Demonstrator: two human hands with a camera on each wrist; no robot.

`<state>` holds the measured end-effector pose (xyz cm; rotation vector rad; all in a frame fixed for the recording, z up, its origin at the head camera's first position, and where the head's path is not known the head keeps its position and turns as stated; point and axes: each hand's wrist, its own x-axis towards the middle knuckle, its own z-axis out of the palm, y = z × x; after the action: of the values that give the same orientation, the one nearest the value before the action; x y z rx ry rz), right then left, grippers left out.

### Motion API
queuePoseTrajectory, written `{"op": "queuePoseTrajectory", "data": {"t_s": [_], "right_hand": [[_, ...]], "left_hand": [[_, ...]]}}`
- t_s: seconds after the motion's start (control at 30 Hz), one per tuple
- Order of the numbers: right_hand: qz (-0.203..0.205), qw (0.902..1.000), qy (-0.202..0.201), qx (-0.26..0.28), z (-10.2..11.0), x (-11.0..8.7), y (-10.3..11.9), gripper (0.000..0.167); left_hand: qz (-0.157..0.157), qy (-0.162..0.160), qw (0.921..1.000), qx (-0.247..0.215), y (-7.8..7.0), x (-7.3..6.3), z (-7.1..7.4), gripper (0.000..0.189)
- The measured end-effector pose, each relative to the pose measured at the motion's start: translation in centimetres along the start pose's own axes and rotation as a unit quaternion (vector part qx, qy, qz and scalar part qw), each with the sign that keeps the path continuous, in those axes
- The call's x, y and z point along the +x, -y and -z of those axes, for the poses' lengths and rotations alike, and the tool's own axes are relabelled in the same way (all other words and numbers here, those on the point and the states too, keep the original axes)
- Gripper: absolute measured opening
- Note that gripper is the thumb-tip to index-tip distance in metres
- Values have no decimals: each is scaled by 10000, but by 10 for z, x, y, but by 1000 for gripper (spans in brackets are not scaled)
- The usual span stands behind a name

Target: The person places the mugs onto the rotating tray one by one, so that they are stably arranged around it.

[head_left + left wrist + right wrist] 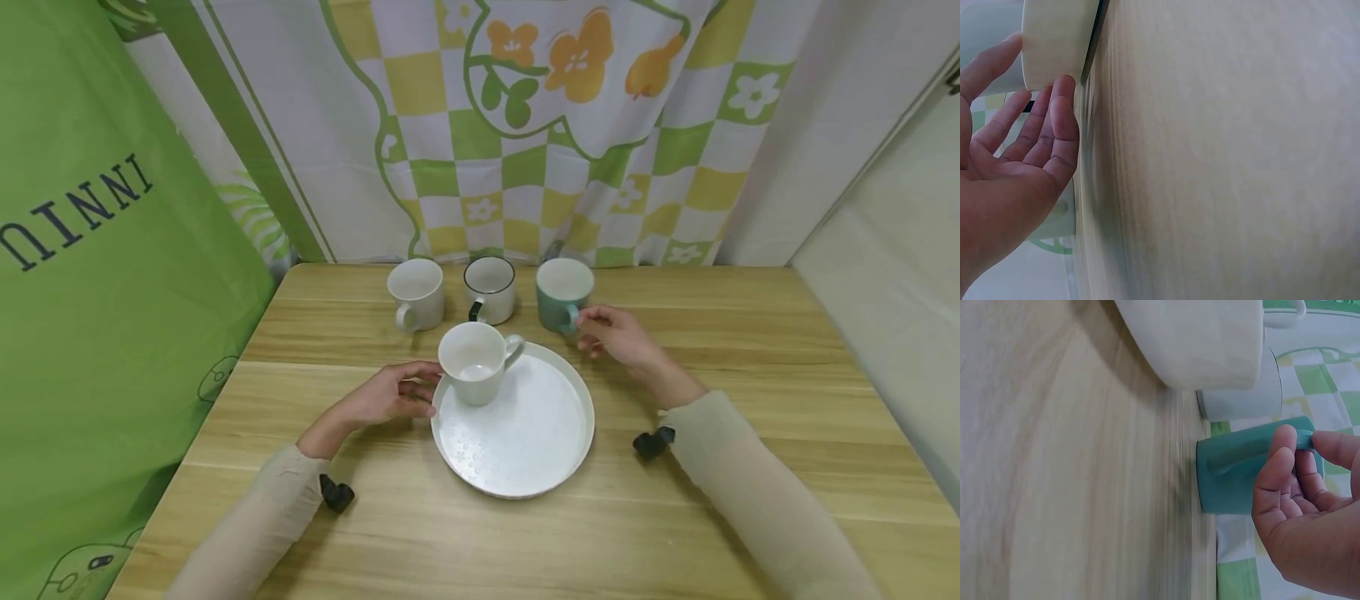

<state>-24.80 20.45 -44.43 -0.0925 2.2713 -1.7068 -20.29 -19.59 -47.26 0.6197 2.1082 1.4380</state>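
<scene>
Right hand (pixel 618 340) pinching the handle of a teal mug (pixel 557 307).
The teal mug, smooth-walled and pale inside, is at the back of the wood-grained surface (pixel 525 542), beside a black-rimmed mug (pixel 491 289) of smooth white. The left hand (pixel 386 396), fingers loosely spread and gripping nothing, has its fingertips at the low wall of a round white tray (pixel 532 437). On the tray, near its far left edge, stands a tapered white cup (pixel 472 375) with a looped handle.
</scene>
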Motion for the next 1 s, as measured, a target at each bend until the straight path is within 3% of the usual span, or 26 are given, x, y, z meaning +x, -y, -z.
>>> {"op": "queuePoseTrajectory", "data": {"t_s": [0.5, 1.0], "right_hand": [[36, 10000, -77, 7, 17, -2, -6, 38], [-274, 9995, -16, 129, 10, 4, 4, 53]], "left_hand": [[28, 1, 10000, 15, -2, -1, 0, 64], [-43, 0, 10000, 7, 1, -1, -1, 64]]}}
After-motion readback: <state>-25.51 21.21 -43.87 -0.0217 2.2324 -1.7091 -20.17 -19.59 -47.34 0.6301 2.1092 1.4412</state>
